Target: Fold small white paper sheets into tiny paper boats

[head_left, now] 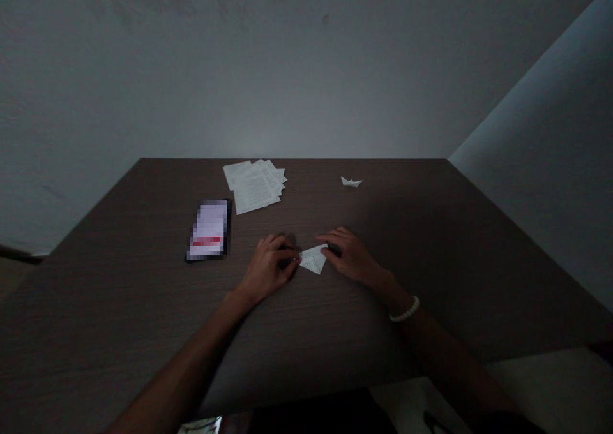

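Both forearms reach in from the bottom of the frame, and the left hand (268, 267) and right hand (347, 255) lie low, curled toward a folded paper triangle (313, 259) near the frame's center, touching its ends; whether they pinch it, I cannot tell. The dark wood table (119, 293) stretches open on both sides, its far edge well ahead.

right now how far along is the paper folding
Done: a small folded paper boat sits near the far edge of the table. In hand: a folded paper triangle is held between the left hand and right hand. Left: a loose pile of paper slips lies flat, apparently unfolded.
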A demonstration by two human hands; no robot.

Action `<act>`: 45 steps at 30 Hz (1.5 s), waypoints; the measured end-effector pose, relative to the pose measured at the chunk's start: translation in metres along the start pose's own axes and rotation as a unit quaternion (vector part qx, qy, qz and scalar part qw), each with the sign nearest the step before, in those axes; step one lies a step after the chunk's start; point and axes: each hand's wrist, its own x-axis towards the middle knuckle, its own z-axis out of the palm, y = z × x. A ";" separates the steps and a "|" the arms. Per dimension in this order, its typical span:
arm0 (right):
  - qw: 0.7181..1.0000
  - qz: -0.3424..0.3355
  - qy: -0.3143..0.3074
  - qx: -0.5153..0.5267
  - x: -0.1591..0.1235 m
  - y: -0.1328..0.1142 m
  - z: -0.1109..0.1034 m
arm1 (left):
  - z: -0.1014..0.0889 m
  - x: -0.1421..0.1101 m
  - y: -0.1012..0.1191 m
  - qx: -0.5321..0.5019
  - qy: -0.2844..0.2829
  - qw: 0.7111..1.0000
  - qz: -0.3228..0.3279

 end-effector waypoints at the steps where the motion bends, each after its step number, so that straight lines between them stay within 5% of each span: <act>1: 1.000 0.003 0.004 0.004 0.000 0.000 0.001 | 0.000 0.000 0.000 0.000 0.003 1.000 0.000; 7: 0.997 0.043 0.012 0.056 0.000 -0.002 0.005 | 0.003 -0.005 0.001 0.028 0.048 0.998 0.030; 14: 0.978 0.119 0.019 0.168 0.001 -0.007 0.004 | 0.008 -0.008 0.014 0.077 0.008 0.986 0.145; 25: 0.953 0.156 0.004 0.258 0.002 -0.007 0.004 | 0.012 -0.003 0.021 0.148 0.039 0.968 0.197; 38: 0.978 0.094 0.000 0.187 0.002 -0.013 0.001 | 0.013 -0.004 0.017 0.156 0.005 0.970 0.187; 45: 0.996 -0.041 -0.011 0.083 -0.001 -0.011 -0.014 | 0.016 -0.005 0.012 0.168 0.008 0.976 0.140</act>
